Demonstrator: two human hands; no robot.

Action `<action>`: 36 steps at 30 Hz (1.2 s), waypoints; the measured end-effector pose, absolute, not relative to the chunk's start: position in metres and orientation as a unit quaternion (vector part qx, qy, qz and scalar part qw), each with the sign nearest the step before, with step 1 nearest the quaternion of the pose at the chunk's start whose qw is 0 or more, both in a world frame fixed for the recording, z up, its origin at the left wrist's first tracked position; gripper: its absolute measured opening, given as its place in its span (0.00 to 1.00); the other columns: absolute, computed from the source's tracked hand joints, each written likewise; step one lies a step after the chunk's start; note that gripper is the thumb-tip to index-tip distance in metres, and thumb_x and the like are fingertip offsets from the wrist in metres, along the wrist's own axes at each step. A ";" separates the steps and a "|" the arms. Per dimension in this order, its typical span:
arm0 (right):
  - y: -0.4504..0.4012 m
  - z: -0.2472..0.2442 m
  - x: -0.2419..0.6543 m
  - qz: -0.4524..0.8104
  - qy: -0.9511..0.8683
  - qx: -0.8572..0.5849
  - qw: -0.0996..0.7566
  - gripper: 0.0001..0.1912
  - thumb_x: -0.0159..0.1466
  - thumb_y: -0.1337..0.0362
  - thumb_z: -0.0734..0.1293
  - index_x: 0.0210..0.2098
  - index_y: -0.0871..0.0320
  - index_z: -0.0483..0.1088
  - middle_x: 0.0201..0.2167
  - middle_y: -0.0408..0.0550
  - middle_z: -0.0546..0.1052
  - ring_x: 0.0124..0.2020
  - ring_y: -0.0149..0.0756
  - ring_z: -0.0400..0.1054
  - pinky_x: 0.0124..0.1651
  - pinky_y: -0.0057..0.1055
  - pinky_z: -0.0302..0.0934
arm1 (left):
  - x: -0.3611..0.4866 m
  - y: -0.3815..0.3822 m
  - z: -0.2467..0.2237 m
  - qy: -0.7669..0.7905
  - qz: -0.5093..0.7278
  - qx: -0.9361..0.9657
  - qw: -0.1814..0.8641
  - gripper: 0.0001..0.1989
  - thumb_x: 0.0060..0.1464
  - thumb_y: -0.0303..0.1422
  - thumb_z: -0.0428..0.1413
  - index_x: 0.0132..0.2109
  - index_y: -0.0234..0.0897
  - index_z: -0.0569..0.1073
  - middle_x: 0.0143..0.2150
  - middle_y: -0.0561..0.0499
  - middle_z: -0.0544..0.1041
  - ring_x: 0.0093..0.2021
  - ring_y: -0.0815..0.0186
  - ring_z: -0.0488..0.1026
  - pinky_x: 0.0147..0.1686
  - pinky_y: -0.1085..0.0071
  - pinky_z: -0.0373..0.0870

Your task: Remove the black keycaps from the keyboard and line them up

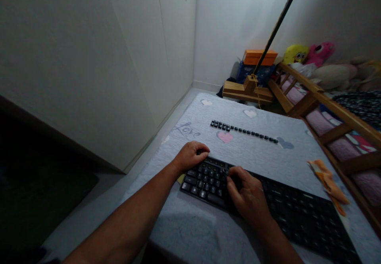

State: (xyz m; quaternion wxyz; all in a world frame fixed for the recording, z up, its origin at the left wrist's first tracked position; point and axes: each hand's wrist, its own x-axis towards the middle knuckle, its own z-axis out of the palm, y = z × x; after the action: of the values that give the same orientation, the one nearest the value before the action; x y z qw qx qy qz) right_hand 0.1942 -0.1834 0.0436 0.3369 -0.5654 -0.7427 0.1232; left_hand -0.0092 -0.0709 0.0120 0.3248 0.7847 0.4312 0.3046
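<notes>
The black keyboard (293, 208) runs from the centre to the lower right of the frame, its long axis slanting down rightward. From here I see the left hand (192, 155) grasping its upper left corner, near mid-frame. The loose keycaps (244, 131) line up beyond, just above that, roughly parallel to it. Then the right hand (245, 188), nearer the keyboard's middle, bends over the keys (205, 178), thumb and fingers drawn together; whether anything is pinched there, I can't tell.

A pale wardrobe (133, 58) stands left of a dimly lit wall (226, 26).
</notes>
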 end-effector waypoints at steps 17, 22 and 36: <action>-0.174 0.047 0.193 0.145 -0.738 -0.591 0.292 0.01 0.61 0.66 0.62 0.32 0.56 0.65 0.27 0.43 0.72 0.29 0.34 0.68 0.35 0.29 0.60 | -0.009 -0.071 0.013 0.432 0.300 0.786 0.323 0.09 0.52 0.30 0.56 0.39 0.36 0.79 0.38 0.49 0.80 0.41 0.63 0.75 0.45 0.68 0.69; -0.173 0.043 0.197 0.137 -0.755 -0.572 0.290 0.01 0.61 0.68 0.63 0.33 0.57 0.66 0.32 0.47 0.72 0.35 0.37 0.67 0.40 0.33 0.61 | -0.009 -0.071 0.012 0.430 0.299 0.789 0.322 0.09 0.52 0.30 0.56 0.39 0.36 0.79 0.38 0.49 0.80 0.41 0.63 0.75 0.44 0.68 0.69; -0.167 0.042 0.197 0.156 -0.740 -0.591 0.280 0.02 0.60 0.68 0.63 0.32 0.57 0.68 0.31 0.47 0.75 0.36 0.38 0.70 0.41 0.34 0.62 | -0.008 -0.079 0.021 0.401 0.284 0.808 0.326 0.08 0.52 0.31 0.57 0.39 0.37 0.78 0.38 0.49 0.78 0.42 0.63 0.72 0.46 0.67 0.66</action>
State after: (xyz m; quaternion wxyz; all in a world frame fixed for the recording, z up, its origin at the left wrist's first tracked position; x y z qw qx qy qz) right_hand 0.1972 -0.1670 0.0423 0.2800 -0.5906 -0.7405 0.1564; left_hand -0.0079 -0.0787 0.0208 0.3258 0.8080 0.4005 0.2838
